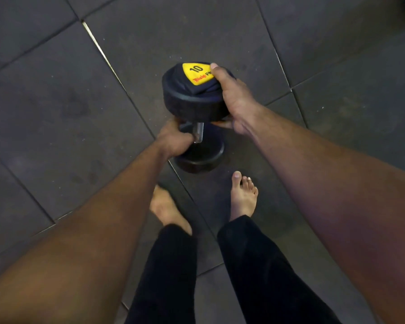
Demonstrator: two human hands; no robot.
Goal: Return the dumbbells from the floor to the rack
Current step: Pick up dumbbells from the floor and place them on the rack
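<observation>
A black dumbbell point(189, 99) with a yellow label marked 10 stands on end in the middle of the view, its top head toward me and its lower head down by the floor. My left hand point(173, 139) grips the metal handle between the two heads. My right hand point(234, 97) holds the upper head from the right side, thumb on top near the label and fingers curled under its rim. Whether the lower head touches the floor or hangs just above it cannot be told. No rack is in view.
Dark rubber floor tiles point(56, 101) with pale seams spread all around. My two bare feet point(243, 197) stand just behind the dumbbell, legs in black trousers.
</observation>
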